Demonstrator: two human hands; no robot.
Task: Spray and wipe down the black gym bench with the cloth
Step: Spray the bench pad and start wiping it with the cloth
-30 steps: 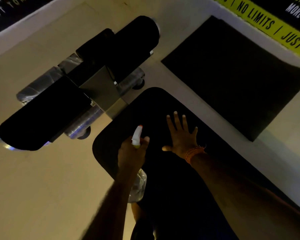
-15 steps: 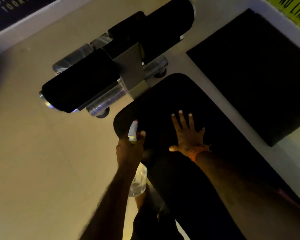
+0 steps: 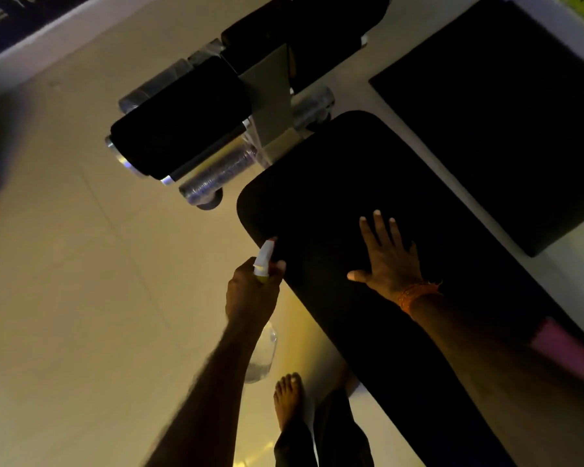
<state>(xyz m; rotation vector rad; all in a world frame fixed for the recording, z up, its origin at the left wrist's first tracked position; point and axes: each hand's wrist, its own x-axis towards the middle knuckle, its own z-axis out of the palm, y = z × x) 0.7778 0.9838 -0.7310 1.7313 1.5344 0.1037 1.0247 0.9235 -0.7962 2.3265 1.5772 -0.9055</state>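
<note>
The black gym bench pad (image 3: 334, 183) runs from the centre down to the lower right. My left hand (image 3: 250, 294) grips a clear spray bottle (image 3: 263, 257) by its white trigger head, just off the pad's left edge, with the nozzle pointing toward the pad's rounded end. My right hand (image 3: 388, 264) lies flat on the pad, palm down and fingers spread. An orange thread band circles that wrist. No cloth shows under the palm. A blurred pink patch (image 3: 567, 352) lies on the pad beyond my right forearm; what it is I cannot tell.
Black foam roller pads (image 3: 179, 129) on a grey metal post (image 3: 270, 106) stand at the bench's far end. A black floor mat (image 3: 506, 112) lies to the right. My bare foot (image 3: 289, 399) stands on the pale tiled floor beside the bench.
The view has swung, so the bench now sits further right in frame. My left hand with the bottle has drifted from over the pad to its left edge. My right hand stays flat.
</note>
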